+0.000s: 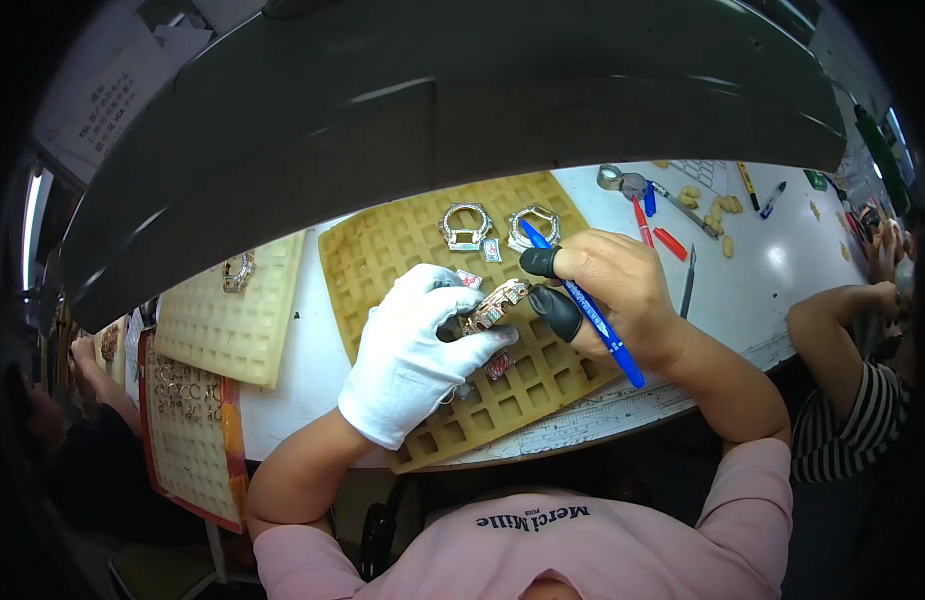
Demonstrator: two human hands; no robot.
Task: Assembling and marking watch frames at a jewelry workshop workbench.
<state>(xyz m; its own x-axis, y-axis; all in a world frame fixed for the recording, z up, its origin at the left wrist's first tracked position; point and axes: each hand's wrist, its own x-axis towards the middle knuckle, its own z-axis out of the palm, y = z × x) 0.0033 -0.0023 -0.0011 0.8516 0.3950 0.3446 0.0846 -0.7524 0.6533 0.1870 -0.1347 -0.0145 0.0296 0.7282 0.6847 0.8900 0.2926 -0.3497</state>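
My left hand [408, 345], in a white glove, grips a rose-gold watch case [498, 305] set with sparkling stones between thumb and fingers. Close on its right is my right hand [623, 290], with black finger cots on the thumb and index finger. A blue marker pen [605, 332] is held in that hand, slanting between the fingers. Underneath both lies a tan tray with square pockets [483, 415]. Farther up the tray rest a silver watch case [466, 244] and a second case [554, 226], partly behind the pen. Small printed tags [492, 250] lie near them.
A dark lamp hood [463, 110] hangs low over the white table. Leftward are a paler tray [223, 325] and a red-edged tray of rings [188, 410]. At right lie a red marker [643, 222], a red cap [671, 243], and a thin metal tool [690, 285]. A co-worker's striped sleeve [848, 425] is close by.
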